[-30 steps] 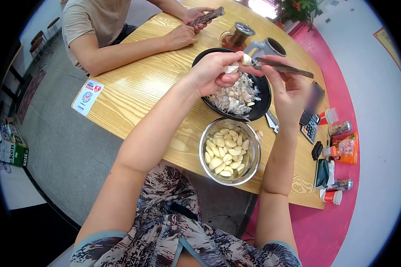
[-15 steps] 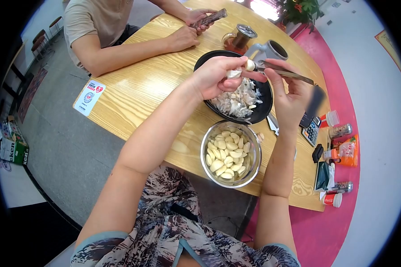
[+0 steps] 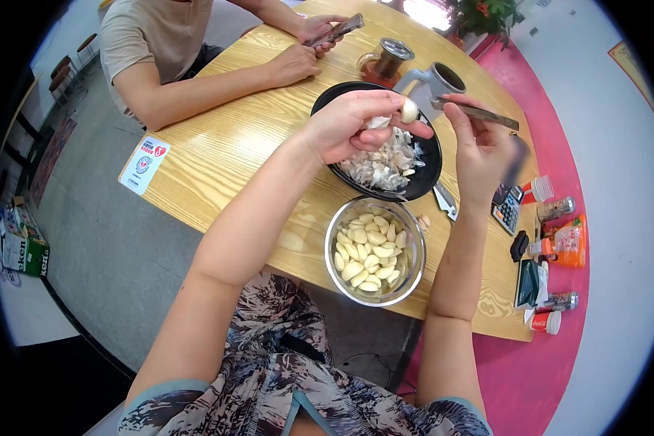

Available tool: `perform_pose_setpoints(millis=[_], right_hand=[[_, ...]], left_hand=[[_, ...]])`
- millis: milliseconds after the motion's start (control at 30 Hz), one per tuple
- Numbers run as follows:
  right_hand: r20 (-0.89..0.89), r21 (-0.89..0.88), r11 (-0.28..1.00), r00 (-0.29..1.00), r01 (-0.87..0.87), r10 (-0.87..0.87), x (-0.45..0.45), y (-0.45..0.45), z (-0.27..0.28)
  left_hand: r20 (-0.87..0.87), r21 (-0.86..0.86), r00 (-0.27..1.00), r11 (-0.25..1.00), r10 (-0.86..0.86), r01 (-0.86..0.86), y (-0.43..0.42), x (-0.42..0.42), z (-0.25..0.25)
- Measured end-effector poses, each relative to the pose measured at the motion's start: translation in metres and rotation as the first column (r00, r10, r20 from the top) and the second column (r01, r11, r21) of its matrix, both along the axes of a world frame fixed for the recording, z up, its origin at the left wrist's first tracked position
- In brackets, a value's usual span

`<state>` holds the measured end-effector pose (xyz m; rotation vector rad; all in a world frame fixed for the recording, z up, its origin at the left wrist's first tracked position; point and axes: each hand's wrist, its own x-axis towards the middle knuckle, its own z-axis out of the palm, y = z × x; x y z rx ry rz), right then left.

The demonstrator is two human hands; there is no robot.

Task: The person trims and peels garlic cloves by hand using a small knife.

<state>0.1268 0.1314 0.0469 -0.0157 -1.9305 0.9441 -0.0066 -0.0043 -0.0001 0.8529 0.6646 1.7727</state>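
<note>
My left hand point(image 3: 352, 127) pinches a pale garlic clove point(image 3: 409, 110) between thumb and forefinger. A bit of white garlic skin point(image 3: 377, 123) is tucked under its curled fingers. My right hand point(image 3: 482, 156) is closed on a small knife point(image 3: 479, 112), its metal blade pointing left, a little apart from the clove. Both hands are raised over a black bowl point(image 3: 434, 174) holding a heap of papery garlic skins point(image 3: 385, 166). Nearer my body, a steel bowl point(image 3: 330, 265) contains many peeled garlic cloves point(image 3: 370, 251).
Across the table point(image 3: 218, 167) a person point(image 3: 160, 65) holds a phone point(image 3: 339, 30). A glass teapot point(image 3: 381, 69) and a grey mug point(image 3: 436, 83) stand behind the black bowl. Scissors point(image 3: 445, 200), a calculator point(image 3: 507, 207), and several jars and packets line the right side.
The knife has drawn away from the clove to the right, and its blade no longer touches it. The clove now shows more fully in my left fingers.
</note>
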Motion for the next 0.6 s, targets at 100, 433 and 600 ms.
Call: perform_pose_setpoints(millis=[100,433,600], right_hand=[[0.058,-0.085,0.996,0.998,-0.010,0.015,0.001,0.007,0.001],[0.180,-0.279,0.951,0.966,-0.131,0.185,0.010,0.007,0.010],[0.178,-0.284,0.952,0.969,-0.116,0.171,0.012,0.001,0.011]], left_hand=[[-0.025,0.015,1.000,1.000,-0.002,0.002,0.000,-0.001,0.001],[-0.099,0.056,0.994,0.998,0.043,-0.038,0.002,-0.001,-0.003],[-0.063,0.060,0.997,0.997,0.050,-0.047,0.001,0.001,-0.001]])
